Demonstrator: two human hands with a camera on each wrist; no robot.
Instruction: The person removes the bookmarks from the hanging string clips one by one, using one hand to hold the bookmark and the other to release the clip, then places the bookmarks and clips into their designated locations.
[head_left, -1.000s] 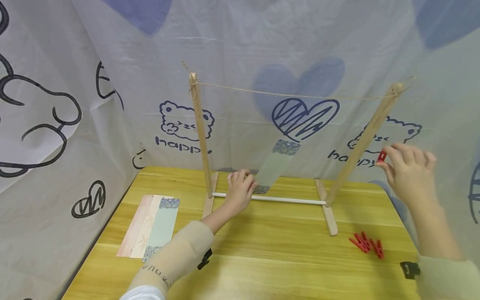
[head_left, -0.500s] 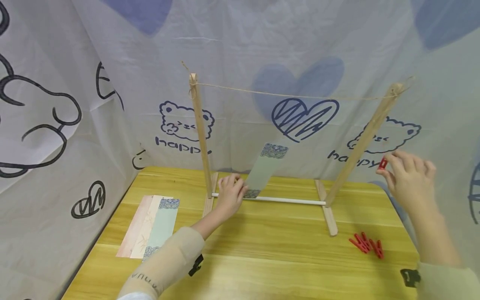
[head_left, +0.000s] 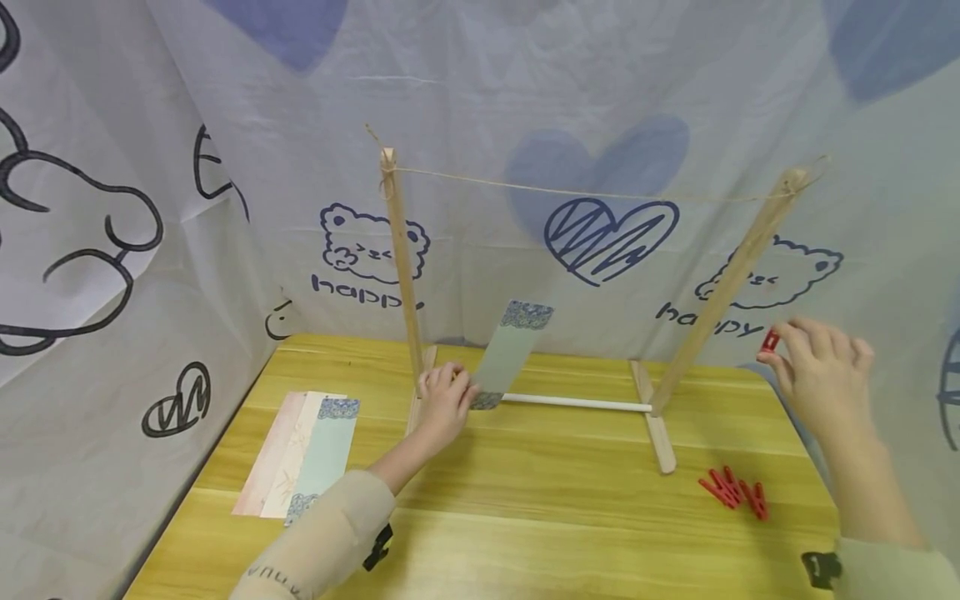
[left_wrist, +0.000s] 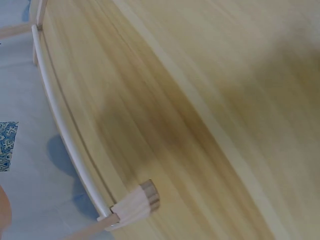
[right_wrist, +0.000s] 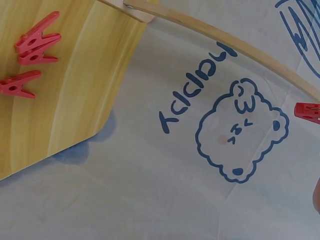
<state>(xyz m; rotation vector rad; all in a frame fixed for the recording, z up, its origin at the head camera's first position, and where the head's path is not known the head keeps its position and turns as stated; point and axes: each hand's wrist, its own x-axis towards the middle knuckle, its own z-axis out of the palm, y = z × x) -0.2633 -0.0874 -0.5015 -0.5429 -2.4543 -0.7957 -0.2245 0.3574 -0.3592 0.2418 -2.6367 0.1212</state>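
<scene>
In the head view my left hand (head_left: pixel 445 402) pinches the lower end of a pale green paper strip (head_left: pixel 507 354) with blue patterned bands at both ends. The strip slants up and to the right, just behind the white crossbar of the wooden stand in this view. Only its patterned corner (left_wrist: pixel 7 146) shows in the left wrist view. Out to the right, my raised right hand (head_left: pixel 821 375) pinches a red clothespin (head_left: pixel 770 341) between thumb and fingertips. That clothespin also appears at the right edge of the right wrist view.
A wooden stand with two posts (head_left: pixel 731 292) and a white crossbar (head_left: pixel 577 402) rises from the table (head_left: pixel 570 525). A thin string (head_left: pixel 525 185) spans the post tops. Several paper strips (head_left: pixel 300 454) lie overlapping at left. Several red clothespins (head_left: pixel 735 492) lie at right.
My left hand has moved left and slightly down, bringing the paper strip with it. My right hand has sunk a little, still pinching the clothespin.
</scene>
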